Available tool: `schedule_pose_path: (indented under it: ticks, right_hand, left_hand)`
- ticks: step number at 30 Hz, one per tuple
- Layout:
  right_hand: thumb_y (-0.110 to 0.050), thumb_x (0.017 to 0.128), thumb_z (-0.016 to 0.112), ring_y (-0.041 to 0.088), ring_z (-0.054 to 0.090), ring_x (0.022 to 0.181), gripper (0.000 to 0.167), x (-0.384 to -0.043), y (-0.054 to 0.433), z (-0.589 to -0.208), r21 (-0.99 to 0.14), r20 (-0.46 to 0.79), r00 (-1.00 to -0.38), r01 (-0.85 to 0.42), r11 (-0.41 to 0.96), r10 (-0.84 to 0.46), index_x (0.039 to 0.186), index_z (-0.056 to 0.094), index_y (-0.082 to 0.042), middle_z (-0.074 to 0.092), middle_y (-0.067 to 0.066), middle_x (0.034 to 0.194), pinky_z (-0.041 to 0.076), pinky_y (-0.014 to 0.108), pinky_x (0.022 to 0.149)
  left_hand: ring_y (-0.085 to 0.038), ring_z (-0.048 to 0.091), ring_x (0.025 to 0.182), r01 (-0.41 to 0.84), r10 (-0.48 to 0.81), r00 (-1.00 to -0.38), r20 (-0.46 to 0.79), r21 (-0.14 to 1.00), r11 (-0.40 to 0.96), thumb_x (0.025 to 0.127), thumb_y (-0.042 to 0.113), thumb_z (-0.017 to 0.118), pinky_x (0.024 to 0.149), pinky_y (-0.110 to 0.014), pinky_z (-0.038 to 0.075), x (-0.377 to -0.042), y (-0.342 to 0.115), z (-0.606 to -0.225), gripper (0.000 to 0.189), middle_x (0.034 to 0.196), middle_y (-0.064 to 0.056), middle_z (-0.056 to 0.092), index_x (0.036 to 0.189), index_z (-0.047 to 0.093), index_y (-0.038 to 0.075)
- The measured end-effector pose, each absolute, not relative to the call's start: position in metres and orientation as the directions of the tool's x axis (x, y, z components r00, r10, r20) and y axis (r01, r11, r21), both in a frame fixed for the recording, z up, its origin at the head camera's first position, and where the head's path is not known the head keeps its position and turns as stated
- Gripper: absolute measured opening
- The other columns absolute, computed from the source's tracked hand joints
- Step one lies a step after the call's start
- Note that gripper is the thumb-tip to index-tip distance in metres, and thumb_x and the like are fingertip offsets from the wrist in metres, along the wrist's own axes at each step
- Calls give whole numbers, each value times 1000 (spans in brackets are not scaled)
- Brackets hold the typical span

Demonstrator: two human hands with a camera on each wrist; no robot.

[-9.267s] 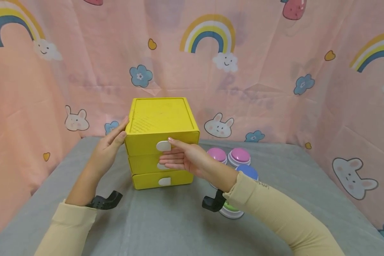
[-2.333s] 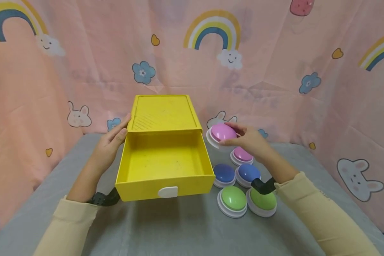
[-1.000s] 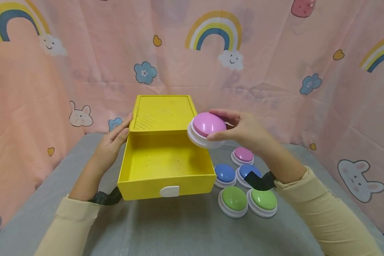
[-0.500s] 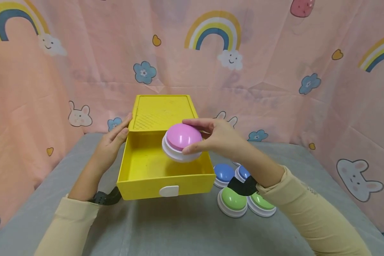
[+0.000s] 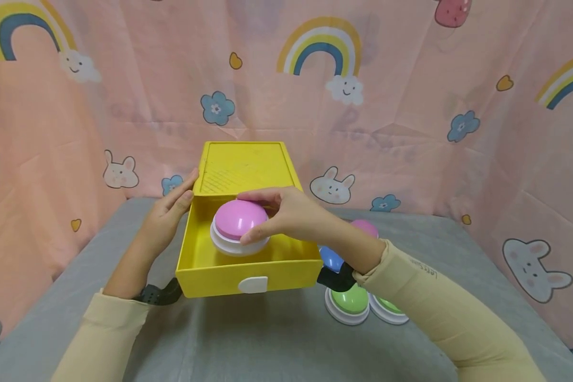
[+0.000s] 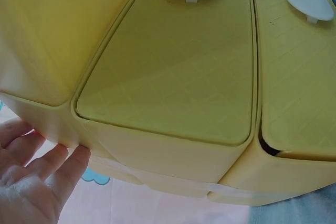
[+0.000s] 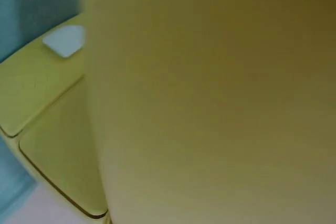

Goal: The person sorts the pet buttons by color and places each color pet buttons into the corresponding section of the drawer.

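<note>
A yellow drawer unit stands on the table with its top drawer pulled out; the lower drawers are shut in the left wrist view. My right hand grips a pink domed push button on a white base, thumb in front and fingers behind. The button is inside the top drawer, towards the left; I cannot tell whether its base touches the bottom. My left hand rests with extended fingertips against the unit's left side. In the right wrist view a drawer wall hides the right hand.
Right of the unit, a green button, a second green button, a blue button and another pink button lie on the grey cloth, partly behind my right arm. A patterned pink curtain hangs behind.
The top drawer, shut at first, is now pulled out. My right hand has carried the pink button leftwards from beside the unit and down into the drawer. The left hand stays against the side.
</note>
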State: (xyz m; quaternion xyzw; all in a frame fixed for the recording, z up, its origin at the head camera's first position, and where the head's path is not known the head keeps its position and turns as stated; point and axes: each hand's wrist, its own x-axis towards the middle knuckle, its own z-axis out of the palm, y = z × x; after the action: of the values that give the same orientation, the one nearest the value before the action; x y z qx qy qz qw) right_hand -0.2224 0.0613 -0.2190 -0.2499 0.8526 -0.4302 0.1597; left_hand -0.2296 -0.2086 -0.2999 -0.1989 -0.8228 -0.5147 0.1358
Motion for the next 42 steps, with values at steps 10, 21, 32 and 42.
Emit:
schedule_pose_path:
  ticks: [10,21,32,42]
  right_hand:
    - [-30,78,86,15,61,116,66,-225,54,-227,-794,-114,-795,-288,535,-596,138,60,-29,67,-6,129,53,33,102]
    - [-32,78,86,15,60,115,69,-225,47,-230,-751,-122,-768,-342,564,-628,141,58,-28,63,-5,135,52,29,100]
    - [-36,75,87,14,57,116,75,-221,41,-233,-688,-159,-764,-368,626,-625,142,55,-36,61,-8,138,51,29,98]
    - [-27,80,85,16,54,117,69,-221,39,-235,-674,-169,-741,-394,625,-650,142,57,-29,61,-5,137,50,30,99]
  left_hand:
    - [-25,22,154,463,189,-886,423,796,390,109,32,35,116,-55,35,-231,-209,-301,51,167,2,19,158,28,21]
    - [-26,25,153,466,176,-884,433,788,402,109,32,36,115,-55,36,-231,-207,-300,51,166,2,21,158,29,21]
    - [-25,25,153,462,176,-886,429,784,414,109,33,35,115,-49,36,-230,-208,-301,50,166,4,21,158,29,21]
    - [-25,25,153,470,186,-882,433,776,420,110,33,33,114,-48,38,-230,-209,-300,50,166,4,21,158,28,23]
